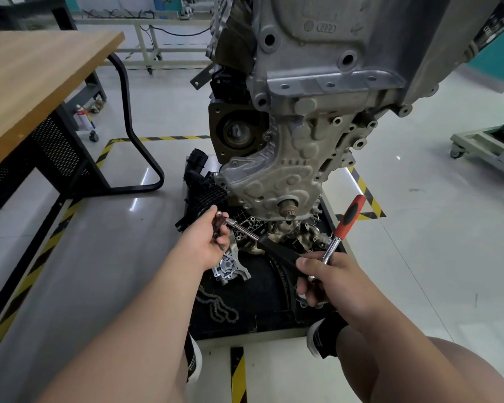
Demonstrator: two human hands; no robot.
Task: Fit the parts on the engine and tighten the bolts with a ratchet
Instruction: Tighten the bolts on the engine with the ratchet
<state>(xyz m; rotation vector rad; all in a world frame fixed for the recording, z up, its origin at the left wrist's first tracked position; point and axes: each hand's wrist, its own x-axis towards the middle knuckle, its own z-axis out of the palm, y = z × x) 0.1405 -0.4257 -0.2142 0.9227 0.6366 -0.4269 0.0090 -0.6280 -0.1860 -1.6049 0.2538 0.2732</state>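
At the far left, the wooden worktop (35,82) stands well apart from the work. Nearer the middle, the left hand (210,239) curls round what look like dark bolts (219,245) and pinches the metal tip of a driver (262,242), probably to seat a bit while the shaft is steadied. Below it, a black tray (253,295) on the floor keeps the loose parts within reach: a pump housing (230,270), a chain (218,309), a black plastic duct (200,187) and cast metal pieces (297,237). The engine (303,135) stands over the tray, its bolt holes facing the person. At the right, the right hand (329,277) grips the driver's black handle and the ratchet (346,222) together. The ratchet's red handle points up, seemingly parked until tightening starts.
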